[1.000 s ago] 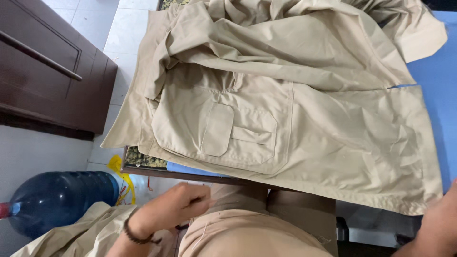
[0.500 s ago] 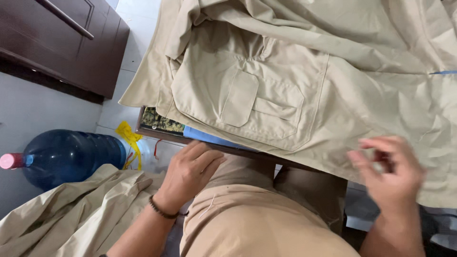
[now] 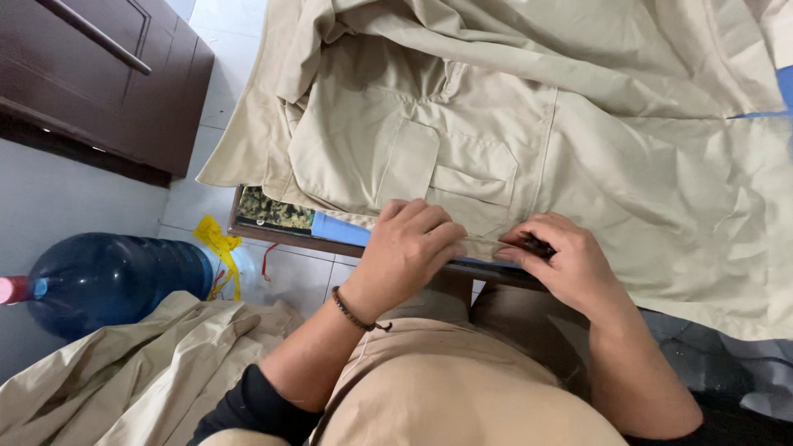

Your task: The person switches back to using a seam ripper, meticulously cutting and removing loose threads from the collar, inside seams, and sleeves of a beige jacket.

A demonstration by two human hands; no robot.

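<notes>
Slippage is my main worry in the head view: the beige jacket (image 3: 529, 140) hangs over the near edge of the surface (image 3: 277, 234), and a tug at its hem could drag it down toward the floor, where another beige cloth (image 3: 124, 372) already lies heaped beside a blue water bottle (image 3: 107, 281). I see my left hand (image 3: 409, 248) curled and pinching the hem just below the flap pocket (image 3: 409, 161), and my right hand (image 3: 557, 256) closed on a small dark object (image 3: 538, 245); I cannot tell what it is. If that object is sharp, it could nick my left fingers, which sit just beside it. I read the jacket as light, creased cotton, spread front side up, pocket flat.
</notes>
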